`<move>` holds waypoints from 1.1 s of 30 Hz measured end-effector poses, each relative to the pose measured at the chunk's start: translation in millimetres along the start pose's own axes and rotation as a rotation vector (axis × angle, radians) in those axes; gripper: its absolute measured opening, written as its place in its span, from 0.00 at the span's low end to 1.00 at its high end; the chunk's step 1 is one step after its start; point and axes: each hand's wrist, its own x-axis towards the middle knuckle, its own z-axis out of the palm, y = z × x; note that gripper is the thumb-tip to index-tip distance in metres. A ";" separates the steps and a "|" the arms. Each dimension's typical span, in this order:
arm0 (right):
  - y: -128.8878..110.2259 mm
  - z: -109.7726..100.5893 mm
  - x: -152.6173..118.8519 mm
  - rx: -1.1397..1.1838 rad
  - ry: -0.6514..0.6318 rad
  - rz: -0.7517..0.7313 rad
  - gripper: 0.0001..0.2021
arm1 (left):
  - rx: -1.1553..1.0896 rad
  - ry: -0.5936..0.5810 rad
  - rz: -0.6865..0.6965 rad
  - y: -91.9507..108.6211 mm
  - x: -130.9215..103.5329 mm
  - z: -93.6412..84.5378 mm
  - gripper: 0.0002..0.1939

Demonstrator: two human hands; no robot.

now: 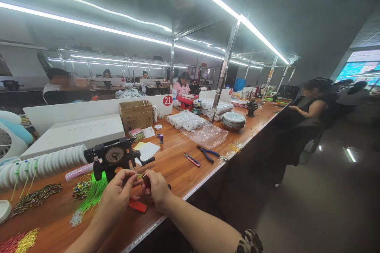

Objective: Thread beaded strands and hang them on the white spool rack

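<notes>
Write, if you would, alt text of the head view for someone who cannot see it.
A person's left hand and right hand are close together above a wooden workbench, the right holding a small dark object. Nearby are a black cranked machine and bright green strands; blue-handled pliers lie farther right, and other people sit beyond.

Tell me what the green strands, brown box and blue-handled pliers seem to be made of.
Green strands: probably synthetic cord, judging by their thin, bright look.
Brown box: matte cardboard, by its dull brown, printed walls.
Blue-handled pliers: likely metal at the dark head; the smooth blue grips could be plastic or rubber.
</notes>
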 end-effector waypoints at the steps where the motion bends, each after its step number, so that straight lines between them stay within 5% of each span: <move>1: 0.7 -0.1 0.6 -0.001 0.001 0.001 0.22 | -0.002 -0.002 0.001 -0.5 0.6 0.1 0.16; 33: 8.7 2.3 19.6 -0.070 -0.059 -0.218 0.21 | -0.062 0.007 0.024 -5.7 5.8 -9.3 0.18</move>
